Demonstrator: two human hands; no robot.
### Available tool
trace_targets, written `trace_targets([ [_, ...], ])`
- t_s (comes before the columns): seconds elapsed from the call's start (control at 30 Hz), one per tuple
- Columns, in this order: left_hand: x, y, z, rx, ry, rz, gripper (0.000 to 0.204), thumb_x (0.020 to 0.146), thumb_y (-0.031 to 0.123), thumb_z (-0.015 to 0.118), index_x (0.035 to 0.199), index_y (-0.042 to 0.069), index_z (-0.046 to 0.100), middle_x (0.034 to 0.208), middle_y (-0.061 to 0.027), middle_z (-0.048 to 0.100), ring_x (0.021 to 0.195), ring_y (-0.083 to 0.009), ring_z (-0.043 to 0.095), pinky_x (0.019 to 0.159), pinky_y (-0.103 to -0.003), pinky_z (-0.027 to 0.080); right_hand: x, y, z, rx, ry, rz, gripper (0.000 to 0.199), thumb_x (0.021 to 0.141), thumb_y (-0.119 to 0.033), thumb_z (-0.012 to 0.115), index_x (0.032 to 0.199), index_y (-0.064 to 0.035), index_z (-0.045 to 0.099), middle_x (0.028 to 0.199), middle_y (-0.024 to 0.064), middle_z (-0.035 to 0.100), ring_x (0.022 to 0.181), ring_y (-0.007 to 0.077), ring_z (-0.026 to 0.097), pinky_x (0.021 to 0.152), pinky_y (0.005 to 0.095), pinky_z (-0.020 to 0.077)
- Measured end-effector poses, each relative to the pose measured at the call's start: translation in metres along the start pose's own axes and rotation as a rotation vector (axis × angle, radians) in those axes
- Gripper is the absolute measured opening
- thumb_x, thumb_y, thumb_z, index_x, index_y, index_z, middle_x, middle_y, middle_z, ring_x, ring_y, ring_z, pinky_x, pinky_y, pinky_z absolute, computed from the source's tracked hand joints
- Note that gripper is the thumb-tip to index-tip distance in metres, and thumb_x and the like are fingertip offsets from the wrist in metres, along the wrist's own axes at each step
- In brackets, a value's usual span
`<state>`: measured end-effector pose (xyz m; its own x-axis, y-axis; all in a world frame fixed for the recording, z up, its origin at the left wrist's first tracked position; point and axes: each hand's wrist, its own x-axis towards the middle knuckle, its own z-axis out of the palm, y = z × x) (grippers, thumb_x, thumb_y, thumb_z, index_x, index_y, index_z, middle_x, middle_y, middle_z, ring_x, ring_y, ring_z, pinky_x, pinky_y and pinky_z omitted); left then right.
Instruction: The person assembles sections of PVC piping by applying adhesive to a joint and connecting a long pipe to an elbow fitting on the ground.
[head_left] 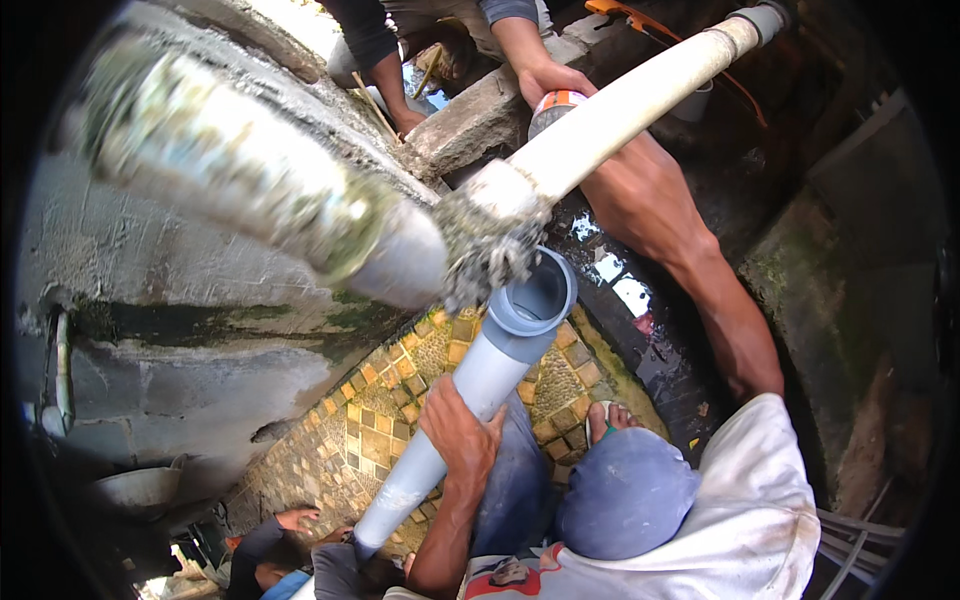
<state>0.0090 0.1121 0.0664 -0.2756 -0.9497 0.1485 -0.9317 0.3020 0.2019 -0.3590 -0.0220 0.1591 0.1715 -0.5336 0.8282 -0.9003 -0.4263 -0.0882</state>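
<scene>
A long grey plastic pipe (470, 390) slants up from the lower left, its wide socket end (532, 292) facing upward. My left hand (462, 432) is wrapped around it below the socket. Just above that opening is a white pipe (630, 105) with a joint caked in rough grey mortar (490, 240). My right arm reaches up behind the white pipe; my right hand (622, 180) is partly covered by it, and its fingers are hidden. Near it, another person's hand (550, 78) grips a small can (553, 108) with an orange and white label.
A thick, mortar-smeared pipe (230, 160) fills the upper left. Stone tiles (400, 400) pave the floor below, beside a dark wet channel (640, 310). Concrete blocks (470, 125) lie at the top. A basin (140, 488) and another person's hand (297, 518) are at lower left.
</scene>
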Motion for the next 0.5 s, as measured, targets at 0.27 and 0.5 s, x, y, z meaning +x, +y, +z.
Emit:
trace_targets([
  [0.27,0.006,-0.001,-0.005,0.025,-0.031,-0.026,0.11,0.059,0.022,0.104,0.147,-0.002,0.043,0.132,-0.0274,0.058,0.12,-0.0473,0.057,0.102,-0.058,0.042,-0.09,-0.019,-0.005,0.669,0.514,0.896,0.039,0.098,0.001,0.075,0.136,0.002,0.067,0.125,0.0108,0.071,0.11,0.0168,0.069,0.094,0.0306,0.0579],
  [0.5,0.011,0.005,-0.008,0.031,-0.041,-0.011,0.108,0.059,0.023,0.103,0.145,-0.003,0.044,0.129,-0.0277,0.058,0.118,-0.0478,0.057,0.101,-0.057,0.043,-0.157,0.011,0.141,1.02,0.266,1.425,0.046,0.098,-0.018,0.081,0.135,0.0052,0.067,0.118,0.0131,0.075,0.097,0.0143,0.072,0.079,0.029,0.0594],
])
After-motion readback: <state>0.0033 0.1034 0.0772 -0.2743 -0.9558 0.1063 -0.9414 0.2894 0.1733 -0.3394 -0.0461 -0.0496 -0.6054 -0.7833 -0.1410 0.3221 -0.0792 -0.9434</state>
